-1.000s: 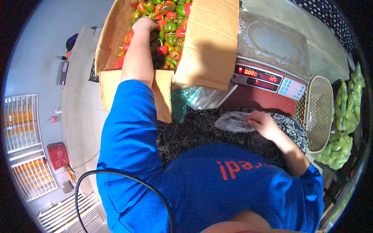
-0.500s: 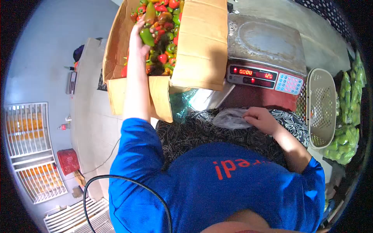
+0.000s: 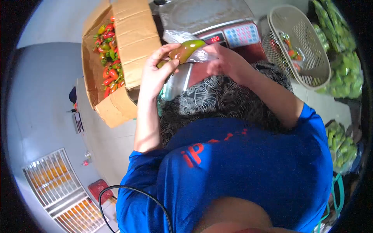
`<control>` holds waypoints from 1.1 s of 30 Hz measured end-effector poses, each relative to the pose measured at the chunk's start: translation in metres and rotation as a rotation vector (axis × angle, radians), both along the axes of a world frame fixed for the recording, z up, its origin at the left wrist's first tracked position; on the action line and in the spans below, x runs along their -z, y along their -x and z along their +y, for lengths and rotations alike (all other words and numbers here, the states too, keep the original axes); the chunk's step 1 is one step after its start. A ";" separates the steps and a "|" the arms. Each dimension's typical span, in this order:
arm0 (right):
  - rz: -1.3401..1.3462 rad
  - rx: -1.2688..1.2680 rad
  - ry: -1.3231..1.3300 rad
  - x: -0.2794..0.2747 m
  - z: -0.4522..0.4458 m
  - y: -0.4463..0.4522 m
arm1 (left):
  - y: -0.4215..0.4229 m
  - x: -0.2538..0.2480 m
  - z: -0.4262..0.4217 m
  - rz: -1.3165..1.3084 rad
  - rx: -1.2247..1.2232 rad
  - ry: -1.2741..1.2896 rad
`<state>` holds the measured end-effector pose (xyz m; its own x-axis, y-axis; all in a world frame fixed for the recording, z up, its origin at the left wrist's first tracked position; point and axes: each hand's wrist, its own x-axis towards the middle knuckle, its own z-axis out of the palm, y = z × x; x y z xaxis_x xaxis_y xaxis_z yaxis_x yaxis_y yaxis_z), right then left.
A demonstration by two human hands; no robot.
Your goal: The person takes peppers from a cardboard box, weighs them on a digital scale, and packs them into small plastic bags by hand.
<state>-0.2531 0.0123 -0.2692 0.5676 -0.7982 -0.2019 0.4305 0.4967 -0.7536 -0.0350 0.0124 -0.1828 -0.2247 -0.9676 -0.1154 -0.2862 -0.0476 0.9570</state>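
My left hand [image 3: 161, 64] is closed around a glossy green-brown pepper [image 3: 188, 49], its tip pointing right. Part of another greenish pepper seems to show between the fingers. My right hand [image 3: 225, 62] grips a thin clear plastic bag [image 3: 200, 55], whose film touches the end of the held pepper. Both hands are close together above my lap, in front of the weighing scale [image 3: 206, 17]. To the left stands an open cardboard box [image 3: 134, 42] with many red, green and orange peppers [image 3: 110, 72] inside.
A beige perforated basket [image 3: 301, 50] stands right of the scale, with bagged red and green peppers [image 3: 291, 50] in it. Bags of green vegetables [image 3: 344, 75] lie at the far right. A black cable [image 3: 132, 187] loops across the lower left.
My left hand has come out of the box with the pepper and moved right. My right hand has lifted the plastic bag to meet it. The view has turned, shifting the box left.
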 end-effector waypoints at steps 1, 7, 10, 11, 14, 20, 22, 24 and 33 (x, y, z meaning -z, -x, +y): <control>-0.053 0.023 -0.037 -0.004 0.000 0.001 | 0.007 0.001 0.003 -0.106 0.061 0.101; -0.253 -0.072 -0.041 -0.009 0.006 0.005 | 0.050 -0.011 0.029 -0.154 0.106 0.343; -0.268 -0.073 0.013 -0.012 0.004 0.006 | 0.053 -0.011 0.033 -0.245 0.055 0.421; -0.275 -0.080 0.032 -0.011 0.004 0.007 | 0.055 -0.010 0.034 -0.272 0.049 0.478; -0.272 -0.073 -0.004 0.003 0.005 0.000 | 0.063 -0.011 0.039 -0.341 0.033 0.538; -0.247 -0.093 -0.165 0.007 0.011 -0.001 | 0.067 -0.003 0.037 -0.506 0.121 0.533; -0.236 -0.109 -0.156 0.009 0.011 -0.001 | 0.066 0.001 0.037 -0.464 0.103 0.472; -0.235 -0.100 -0.152 0.007 0.013 0.000 | 0.066 0.003 0.038 -0.428 0.081 0.430; 0.073 0.034 -0.149 0.029 0.014 -0.015 | 0.060 -0.016 0.031 -0.178 0.026 0.213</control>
<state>-0.2385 0.0260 -0.2980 0.5204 -0.7747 -0.3592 0.3959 0.5916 -0.7023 -0.0949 0.0430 -0.1664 -0.2443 -0.9684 0.0507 -0.4489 0.1593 0.8792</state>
